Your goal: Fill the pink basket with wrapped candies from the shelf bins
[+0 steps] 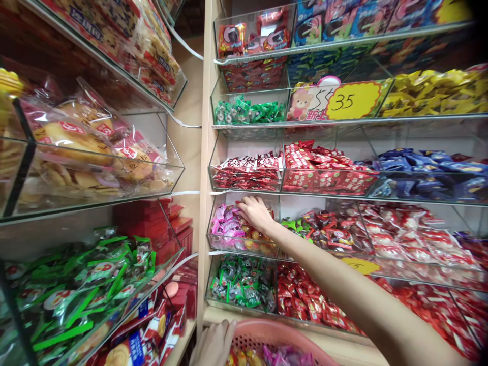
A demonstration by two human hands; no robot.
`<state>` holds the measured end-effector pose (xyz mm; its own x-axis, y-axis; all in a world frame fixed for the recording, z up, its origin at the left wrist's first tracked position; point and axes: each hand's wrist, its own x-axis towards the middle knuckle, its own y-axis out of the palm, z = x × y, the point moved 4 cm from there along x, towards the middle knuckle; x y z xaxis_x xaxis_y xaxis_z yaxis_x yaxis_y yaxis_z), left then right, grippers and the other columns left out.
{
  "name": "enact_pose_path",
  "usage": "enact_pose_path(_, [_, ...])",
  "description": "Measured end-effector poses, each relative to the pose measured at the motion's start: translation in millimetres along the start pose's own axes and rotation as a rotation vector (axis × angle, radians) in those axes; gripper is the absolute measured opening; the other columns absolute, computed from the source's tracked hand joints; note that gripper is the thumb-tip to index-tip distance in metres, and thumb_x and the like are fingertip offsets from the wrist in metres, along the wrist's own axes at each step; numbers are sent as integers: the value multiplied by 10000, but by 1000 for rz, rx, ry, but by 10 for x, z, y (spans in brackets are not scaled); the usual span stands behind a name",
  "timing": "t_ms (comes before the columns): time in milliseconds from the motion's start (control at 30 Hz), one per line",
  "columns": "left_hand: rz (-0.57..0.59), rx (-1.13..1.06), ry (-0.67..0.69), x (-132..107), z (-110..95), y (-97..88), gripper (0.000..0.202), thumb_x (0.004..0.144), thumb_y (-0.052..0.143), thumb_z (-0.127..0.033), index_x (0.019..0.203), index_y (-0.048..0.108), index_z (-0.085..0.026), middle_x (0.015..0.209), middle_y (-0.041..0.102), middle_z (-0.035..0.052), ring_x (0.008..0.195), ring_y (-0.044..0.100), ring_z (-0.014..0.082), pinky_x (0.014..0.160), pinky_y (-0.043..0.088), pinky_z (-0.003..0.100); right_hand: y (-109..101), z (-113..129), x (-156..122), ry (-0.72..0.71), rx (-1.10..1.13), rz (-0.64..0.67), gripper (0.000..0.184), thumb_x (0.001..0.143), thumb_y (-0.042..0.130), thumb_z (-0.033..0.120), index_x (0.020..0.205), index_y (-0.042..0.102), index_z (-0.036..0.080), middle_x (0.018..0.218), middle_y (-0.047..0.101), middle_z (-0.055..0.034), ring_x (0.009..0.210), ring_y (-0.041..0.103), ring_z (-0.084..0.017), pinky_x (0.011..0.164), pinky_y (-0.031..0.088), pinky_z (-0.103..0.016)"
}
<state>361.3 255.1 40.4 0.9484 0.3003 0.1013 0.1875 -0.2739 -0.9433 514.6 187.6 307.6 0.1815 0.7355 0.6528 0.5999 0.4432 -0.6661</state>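
Observation:
My right hand (pixel 256 212) reaches into a clear bin on the lower shelf, its fingers bent down among the candies. Purple-pink wrapped candies (pixel 227 222) lie to its left, and orange-yellow wrapped candies (pixel 256 235) show under it. The fingertips are partly hidden, so what they hold cannot be made out. At the bottom edge, my left hand (pixel 214 343) is closed on the rim of a pink plastic basket (pixel 274 328) with holes in its wall. Inside the basket are orange-yellow candies (pixel 246 357) and purple candies (pixel 287 356).
Clear shelf bins hold green-wrapped candies (pixel 244 282), red packets (pixel 316 168) and blue packets (pixel 427 162). A yellow price tag (pixel 354 100) hangs above. To the left, slanted bins with bagged bread (pixel 72 137) and green-edged packets (pixel 99 274) jut out. A wooden upright (pixel 206 152) divides the two shelves.

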Motion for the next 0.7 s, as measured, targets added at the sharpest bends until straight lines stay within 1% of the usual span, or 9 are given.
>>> enact_pose_path(33, [-11, -13, -2, 3, 1, 4, 536, 943, 121, -400, 1016, 616, -208, 958, 679, 96, 979, 613, 240, 845, 433, 339, -33, 7, -23, 12, 53, -24, 219, 931, 426, 276, 1002, 614, 190, 1036, 582, -120, 989, 500, -255, 890, 340, -396])
enact_pose_path(100, [-24, -41, -4, 2, -1, 7, 532, 942, 130, -419, 993, 618, -215, 951, 683, 88, 972, 619, 224, 826, 430, 310, -82, 6, -74, 73, 232, -88, 206, 925, 443, 276, 1021, 607, 196, 1040, 590, -102, 972, 526, -229, 874, 368, -366])
enact_pose_path(233, [-48, -95, -17, -6, 9, 10, 538, 936, 134, -454, 956, 621, -226, 926, 694, 80, 950, 632, 221, 800, 431, 303, -89, -27, -273, 367, 784, -282, 169, 854, 532, 294, 927, 635, 183, 954, 644, -63, 872, 592, -187, 805, 439, -315])
enact_pose_path(300, [-57, -99, -20, -7, 19, 15, 542, 936, 135, -463, 954, 622, -226, 926, 696, 80, 947, 635, 223, 804, 431, 306, -56, 27, -427, 500, 1095, -322, 186, 804, 579, 343, 865, 648, 182, 869, 661, -41, 781, 606, -174, 759, 468, -310])
enact_pose_path(333, [-59, -96, -21, -6, 23, 18, 546, 936, 133, -465, 953, 623, -224, 929, 696, 82, 947, 636, 222, 807, 432, 307, -40, 79, -504, 550, 1253, -308, 199, 778, 603, 369, 841, 649, 186, 821, 660, -26, 736, 604, -164, 734, 480, -306])
enact_pose_path(400, [-63, -88, -19, -4, 22, 17, 563, 936, 121, -469, 947, 626, -220, 927, 697, 84, 944, 638, 224, 804, 434, 310, -21, 202, -644, 655, 1546, -227, 207, 732, 652, 395, 789, 639, 196, 722, 636, 7, 649, 589, -137, 679, 494, -286])
enact_pose_path(500, [-67, -63, -12, -1, 1, 3, 592, 932, 100, -482, 932, 629, -217, 909, 701, 87, 926, 645, 233, 791, 439, 321, -44, 340, -763, 852, 1882, -77, 163, 737, 678, 338, 737, 600, 195, 656, 601, 28, 558, 562, -90, 602, 491, -231])
enact_pose_path(600, [-70, -33, -12, -8, -12, 6, 602, 929, 89, -491, 926, 627, -220, 894, 700, 88, 916, 647, 246, 790, 448, 344, -109, 344, -733, 1026, 2077, -57, 102, 820, 605, 251, 746, 569, 189, 659, 598, 25, 541, 566, -68, 582, 491, -197])
enact_pose_path(700, [-78, -25, -12, -31, -3, 44, 604, 926, 83, -497, 924, 623, -226, 901, 698, 92, 929, 643, 268, 797, 455, 380, -162, 269, -622, 1146, 2154, -120, 160, 908, 465, 220, 777, 551, 189, 669, 604, 12, 578, 598, -76, 609, 508, -201])
